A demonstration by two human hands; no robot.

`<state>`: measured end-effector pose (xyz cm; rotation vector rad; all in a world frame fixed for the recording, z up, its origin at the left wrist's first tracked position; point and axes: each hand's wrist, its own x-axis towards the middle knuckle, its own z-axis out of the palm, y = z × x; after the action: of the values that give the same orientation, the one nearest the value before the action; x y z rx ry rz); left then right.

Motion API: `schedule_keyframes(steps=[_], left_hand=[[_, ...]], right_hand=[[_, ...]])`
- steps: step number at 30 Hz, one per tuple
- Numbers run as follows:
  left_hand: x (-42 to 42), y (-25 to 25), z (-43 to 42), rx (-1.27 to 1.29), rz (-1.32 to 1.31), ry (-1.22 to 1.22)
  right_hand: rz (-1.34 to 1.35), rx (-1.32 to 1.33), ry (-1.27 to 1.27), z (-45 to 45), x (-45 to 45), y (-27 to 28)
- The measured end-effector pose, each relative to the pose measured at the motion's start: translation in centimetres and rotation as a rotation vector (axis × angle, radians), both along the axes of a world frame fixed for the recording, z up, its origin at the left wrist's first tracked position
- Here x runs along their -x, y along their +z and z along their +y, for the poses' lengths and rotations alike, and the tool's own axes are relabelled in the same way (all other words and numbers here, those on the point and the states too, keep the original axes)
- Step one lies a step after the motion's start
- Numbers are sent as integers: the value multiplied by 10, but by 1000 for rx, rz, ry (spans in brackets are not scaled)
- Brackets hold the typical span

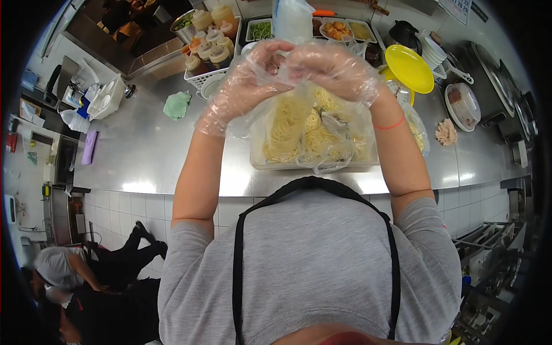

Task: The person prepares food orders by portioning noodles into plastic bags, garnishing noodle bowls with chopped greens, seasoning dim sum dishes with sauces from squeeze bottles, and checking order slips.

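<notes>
Both my hands wear clear plastic gloves and meet above a tray of noodles. The curled fingers of my left hand [253, 77] pinch thin clear plastic. Close against it, my right hand [333, 70] is closed on the same plastic bag [276, 80]. Its lower part seems to hang toward the noodles, but where it ends I cannot tell. Below, clear bags of yellow noodles [284, 126] lie in a shallow pale tray [259, 163]. More noodles [322, 138] show under loose, crumpled plastic on the right.
Sauce bottles [218, 56] crowd a white basket behind my left hand. Food containers [339, 29] line the back. Yellow plates [409, 69] and a lidded container [462, 106] stand right. A green cloth [176, 106] lies left on the steel counter [138, 149]. Other people [109, 276] are lower left.
</notes>
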<state>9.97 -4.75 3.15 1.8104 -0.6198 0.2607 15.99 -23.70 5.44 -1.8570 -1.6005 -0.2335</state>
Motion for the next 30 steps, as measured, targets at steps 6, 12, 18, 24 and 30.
schedule_keyframes(steps=[6,12,18,24,30], left_hand=[[7,22,-7,27,243,-137],[8,21,23,-552,-39,18],[29,40,16,-762,-336,149],[6,5,13,-562,-387,228],[5,2,-17,-472,-115,14]], right_hand=[[176,-84,33,-26,-7,15],[533,-248,98,-59,-7,13],[337,149,-215,-80,8,12],[158,210,-362,-70,2,-3],[-64,165,-390,-34,7,-47]])
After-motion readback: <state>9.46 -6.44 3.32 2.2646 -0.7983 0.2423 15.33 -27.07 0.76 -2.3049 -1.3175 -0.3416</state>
